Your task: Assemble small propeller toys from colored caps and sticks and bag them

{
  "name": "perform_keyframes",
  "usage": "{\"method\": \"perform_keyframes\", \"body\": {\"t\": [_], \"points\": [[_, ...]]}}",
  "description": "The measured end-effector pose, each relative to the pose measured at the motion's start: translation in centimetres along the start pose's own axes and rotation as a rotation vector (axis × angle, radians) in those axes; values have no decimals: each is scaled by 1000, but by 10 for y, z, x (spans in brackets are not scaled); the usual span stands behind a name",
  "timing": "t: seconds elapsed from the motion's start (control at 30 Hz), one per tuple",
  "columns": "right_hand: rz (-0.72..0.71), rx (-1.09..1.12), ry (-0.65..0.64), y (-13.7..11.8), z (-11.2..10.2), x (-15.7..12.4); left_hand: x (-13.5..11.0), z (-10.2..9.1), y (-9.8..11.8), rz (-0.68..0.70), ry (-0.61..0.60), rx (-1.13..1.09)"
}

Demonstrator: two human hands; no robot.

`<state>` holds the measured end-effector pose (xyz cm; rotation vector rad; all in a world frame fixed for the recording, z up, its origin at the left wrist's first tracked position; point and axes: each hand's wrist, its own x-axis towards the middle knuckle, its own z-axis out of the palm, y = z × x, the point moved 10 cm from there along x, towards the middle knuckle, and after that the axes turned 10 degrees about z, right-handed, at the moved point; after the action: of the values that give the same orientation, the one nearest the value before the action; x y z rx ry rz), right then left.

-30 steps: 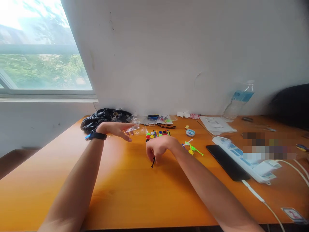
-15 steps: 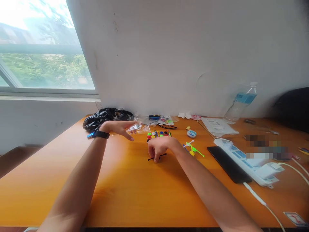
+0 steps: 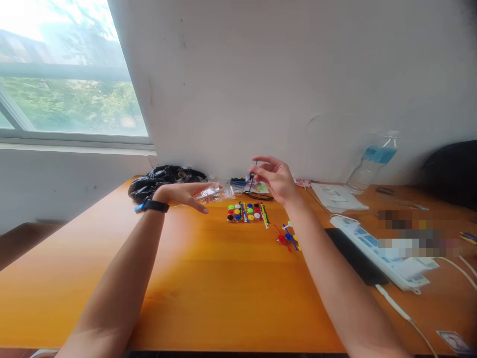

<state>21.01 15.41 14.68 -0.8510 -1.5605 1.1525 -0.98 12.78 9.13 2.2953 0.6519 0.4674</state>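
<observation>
My right hand (image 3: 276, 178) is raised over the back of the table and pinches a thin black plastic arrow spinner (image 3: 252, 180), which stands nearly upright. Its fingers are closed around the middle of the piece. My left hand (image 3: 182, 194), with a dark band on the wrist, hovers flat with fingers stretched and thumb apart. A crinkled clear plastic bag (image 3: 219, 193) lies just by its fingertips. Coloured round pieces (image 3: 243, 213) and thin coloured sticks (image 3: 264, 215) are laid in rows between the hands. Red and blue arrow spinners (image 3: 286, 237) lie by my right forearm, which partly hides others.
A black plastic bag (image 3: 160, 181) is at the back left. To the right are a dark phone (image 3: 354, 256), a white power strip (image 3: 376, 248) with cables, a paper sheet (image 3: 337, 196) and a clear bottle (image 3: 372, 164). The wall (image 3: 261, 89) rises behind the table.
My right hand has lifted the black arrow spinner off the table and moved up and away from me. The rows of pieces are now uncovered. My left hand stays nearly in place.
</observation>
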Motion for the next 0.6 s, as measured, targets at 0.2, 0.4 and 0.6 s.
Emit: {"method": "perform_keyframes", "body": {"t": [0.2, 0.4, 0.6], "points": [[-98, 54, 265, -11, -3, -4, 11, 1, 16, 57, 26, -14], [-80, 1, 106, -10, 25, -8, 20, 11, 28, 111, 36, -176], [-104, -235, -39, -24, 42, -16, 21, 11, 25, 107, 90, -278]]}}
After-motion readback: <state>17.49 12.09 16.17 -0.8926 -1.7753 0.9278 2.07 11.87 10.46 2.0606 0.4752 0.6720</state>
